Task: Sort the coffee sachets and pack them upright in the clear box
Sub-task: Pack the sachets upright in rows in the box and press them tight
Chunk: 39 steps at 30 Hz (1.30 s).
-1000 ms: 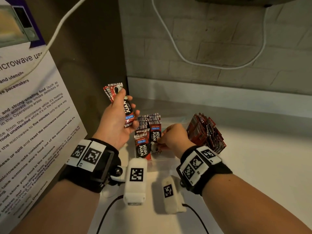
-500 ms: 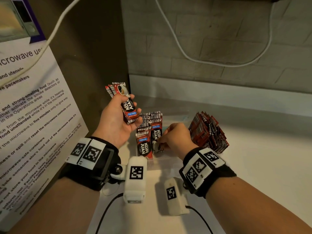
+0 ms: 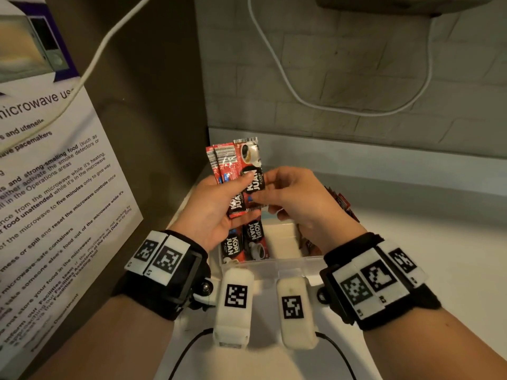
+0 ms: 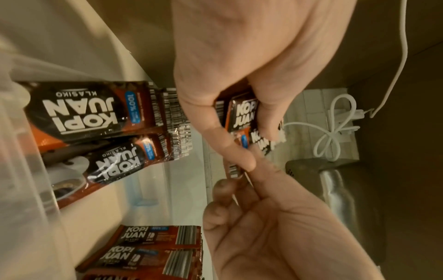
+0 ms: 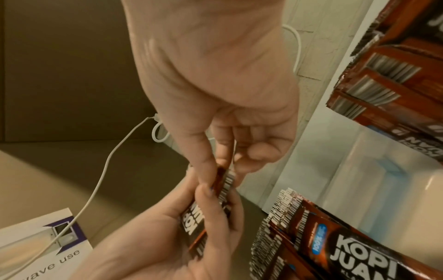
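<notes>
Both hands (image 3: 219, 204) (image 3: 296, 204) pinch "KOPI JUAN" sachets (image 3: 247, 171) above clear box (image 3: 288, 263).

A white surface (image 3: 411, 270) runs along a grey brick wall (image 3: 356, 64), with a pale strip (image 3: 356, 157) at the wall's foot. On the left, a brown panel (image 3: 153, 119) carries a printed microwave-use notice (image 3: 55, 187), headed by a photo of a microwave (image 3: 33, 48). A white cable (image 3: 90, 69) crosses the notice, and another white cable (image 3: 288, 86) loops down the brick wall. The left wrist view shows a coiled white cable (image 4: 335, 130) beside a plug (image 4: 359, 113).
</notes>
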Each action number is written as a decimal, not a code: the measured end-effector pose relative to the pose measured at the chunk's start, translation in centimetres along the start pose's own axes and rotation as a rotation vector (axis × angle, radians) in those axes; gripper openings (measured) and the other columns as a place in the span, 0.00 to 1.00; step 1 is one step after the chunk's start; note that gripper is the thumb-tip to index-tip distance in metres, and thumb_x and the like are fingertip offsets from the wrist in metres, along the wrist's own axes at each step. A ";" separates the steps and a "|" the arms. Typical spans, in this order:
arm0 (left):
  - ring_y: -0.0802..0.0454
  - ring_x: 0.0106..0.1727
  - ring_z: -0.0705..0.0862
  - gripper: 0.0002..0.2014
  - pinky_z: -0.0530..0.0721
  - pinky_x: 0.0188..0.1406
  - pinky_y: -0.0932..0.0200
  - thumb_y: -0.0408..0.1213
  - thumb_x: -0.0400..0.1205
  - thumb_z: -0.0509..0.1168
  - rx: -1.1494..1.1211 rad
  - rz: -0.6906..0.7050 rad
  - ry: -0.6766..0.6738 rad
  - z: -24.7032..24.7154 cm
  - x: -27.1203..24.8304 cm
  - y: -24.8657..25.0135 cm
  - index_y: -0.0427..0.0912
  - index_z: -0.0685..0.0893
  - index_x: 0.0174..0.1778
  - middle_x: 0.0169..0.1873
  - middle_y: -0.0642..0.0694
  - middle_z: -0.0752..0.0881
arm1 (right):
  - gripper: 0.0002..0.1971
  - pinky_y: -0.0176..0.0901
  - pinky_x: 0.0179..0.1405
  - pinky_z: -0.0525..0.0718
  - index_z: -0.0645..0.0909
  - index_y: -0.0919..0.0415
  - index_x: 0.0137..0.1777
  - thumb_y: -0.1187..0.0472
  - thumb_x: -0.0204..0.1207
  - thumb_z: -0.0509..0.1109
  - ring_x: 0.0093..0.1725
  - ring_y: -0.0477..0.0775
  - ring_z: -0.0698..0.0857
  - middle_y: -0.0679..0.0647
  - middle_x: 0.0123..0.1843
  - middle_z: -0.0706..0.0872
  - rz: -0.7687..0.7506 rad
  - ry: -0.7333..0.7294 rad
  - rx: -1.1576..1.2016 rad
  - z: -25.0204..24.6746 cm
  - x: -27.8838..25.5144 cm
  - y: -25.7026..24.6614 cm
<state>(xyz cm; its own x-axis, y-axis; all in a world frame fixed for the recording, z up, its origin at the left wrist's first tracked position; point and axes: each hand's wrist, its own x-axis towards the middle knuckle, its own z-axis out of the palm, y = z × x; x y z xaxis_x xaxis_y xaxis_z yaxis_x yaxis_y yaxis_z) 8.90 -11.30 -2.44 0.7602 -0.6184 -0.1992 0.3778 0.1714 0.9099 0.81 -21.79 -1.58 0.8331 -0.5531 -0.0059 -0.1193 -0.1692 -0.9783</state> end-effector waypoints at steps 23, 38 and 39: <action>0.60 0.29 0.83 0.08 0.74 0.21 0.67 0.36 0.74 0.76 0.341 0.027 -0.052 -0.3 -0.3 0.3 0.47 0.86 0.46 0.34 0.51 0.90 | 0.04 0.35 0.25 0.78 0.84 0.64 0.46 0.71 0.73 0.73 0.24 0.42 0.81 0.51 0.31 0.86 -0.083 0.044 0.332 -1.0 -0.3 -1.0; 0.57 0.30 0.81 0.13 0.77 0.22 0.66 0.54 0.83 0.64 -0.083 0.099 0.326 -4.0 0.8 2.2 0.49 0.82 0.41 0.33 0.51 0.83 | 0.19 0.40 0.28 0.86 0.77 0.66 0.55 0.74 0.67 0.78 0.30 0.53 0.86 0.63 0.41 0.87 0.329 -0.094 -0.321 -0.1 1.1 5.0; 0.57 0.30 0.81 0.13 0.77 0.22 0.66 0.54 0.82 0.65 -0.084 0.101 0.323 -4.0 0.9 2.2 0.49 0.82 0.42 0.33 0.51 0.83 | 0.20 0.42 0.30 0.88 0.76 0.66 0.55 0.74 0.66 0.79 0.29 0.54 0.86 0.63 0.39 0.86 0.346 -0.104 -0.346 0.3 1.3 5.2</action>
<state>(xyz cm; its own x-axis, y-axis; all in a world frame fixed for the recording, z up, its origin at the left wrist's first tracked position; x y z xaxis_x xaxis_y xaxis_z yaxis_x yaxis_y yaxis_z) 12.50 -8.40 -2.10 0.9188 -0.3231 -0.2268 0.3242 0.2898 0.9005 1.42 -23.20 -6.74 0.7604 -0.5432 -0.3560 -0.5558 -0.2607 -0.7894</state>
